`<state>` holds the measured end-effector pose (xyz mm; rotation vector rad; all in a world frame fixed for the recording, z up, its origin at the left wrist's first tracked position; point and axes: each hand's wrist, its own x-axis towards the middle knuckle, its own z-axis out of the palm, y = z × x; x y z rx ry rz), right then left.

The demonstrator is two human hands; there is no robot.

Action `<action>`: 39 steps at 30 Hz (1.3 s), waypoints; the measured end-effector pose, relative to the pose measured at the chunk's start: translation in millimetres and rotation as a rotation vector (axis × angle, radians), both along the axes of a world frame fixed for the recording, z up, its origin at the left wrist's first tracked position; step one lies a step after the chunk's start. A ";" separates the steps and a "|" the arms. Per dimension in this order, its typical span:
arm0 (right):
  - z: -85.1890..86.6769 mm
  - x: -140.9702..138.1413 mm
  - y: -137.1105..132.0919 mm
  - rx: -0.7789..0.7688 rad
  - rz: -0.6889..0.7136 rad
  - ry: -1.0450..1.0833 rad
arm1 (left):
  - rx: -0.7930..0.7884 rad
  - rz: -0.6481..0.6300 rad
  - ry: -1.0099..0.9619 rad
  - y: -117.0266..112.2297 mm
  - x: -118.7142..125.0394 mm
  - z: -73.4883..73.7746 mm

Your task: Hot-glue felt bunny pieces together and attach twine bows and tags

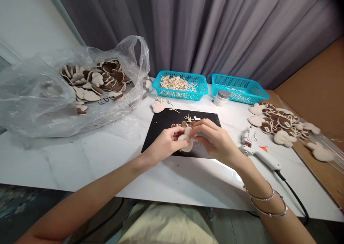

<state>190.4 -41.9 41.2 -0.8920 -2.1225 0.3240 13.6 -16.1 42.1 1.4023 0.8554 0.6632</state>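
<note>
Plush piece [186, 140] | pinched between left hand [163, 143], right hand [215, 140] | over black mat [161, 125]

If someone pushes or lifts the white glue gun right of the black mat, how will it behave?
The glue gun looks like rigid plastic, so it is likely stiff and fairly light. Lying on its side, it would probably slide rather than roll. Its black cord trailing off the table edge may tug it.

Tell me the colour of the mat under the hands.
The mat is black, clearest in the head view.
</note>
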 end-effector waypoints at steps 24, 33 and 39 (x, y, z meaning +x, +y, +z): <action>-8.5 -3.3 0.3 -0.235 -0.098 0.154 | 0.144 -0.018 0.206 -4.3 0.8 1.0; -12.1 2.4 3.5 -0.681 0.045 0.336 | 0.048 -0.078 0.109 -1.4 -2.6 -2.8; -3.3 6.5 5.7 -0.863 0.142 0.422 | -0.037 -0.131 0.063 2.8 -5.7 -7.3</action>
